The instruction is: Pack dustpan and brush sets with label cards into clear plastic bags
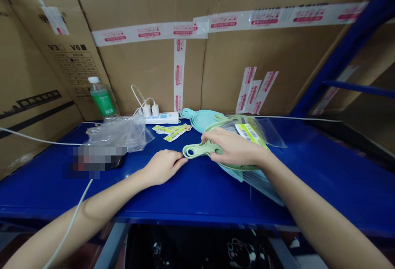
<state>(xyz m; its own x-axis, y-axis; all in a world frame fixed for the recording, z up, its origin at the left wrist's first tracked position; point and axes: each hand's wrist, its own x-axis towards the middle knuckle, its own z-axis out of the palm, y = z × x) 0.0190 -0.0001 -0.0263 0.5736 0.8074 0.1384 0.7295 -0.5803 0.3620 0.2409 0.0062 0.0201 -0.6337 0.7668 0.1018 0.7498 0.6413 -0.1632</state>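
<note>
A pale green handled piece (197,150), resembling a small dustpan with a loop hole in its handle, lies over the blue table. My right hand (233,147) is closed around it where the handle widens. My left hand (163,166) has its fingers curled, thumb and forefinger pinching the handle's end. Beneath and beside are light blue pieces (206,119) of similar form and a striped grey-blue part (265,184), partly hidden by my right arm. A yellow-and-white barcode label (248,132) sits on the green stack, beside clear plastic wrap (273,133).
Several loose yellow labels (173,131) lie near a white power strip (166,117) with plugged chargers. At left are a crumpled clear bag (119,135), a green-labelled bottle (101,98) and a blurred-out object (95,160). Cardboard (148,67) walls the back; a white cable crosses my left forearm.
</note>
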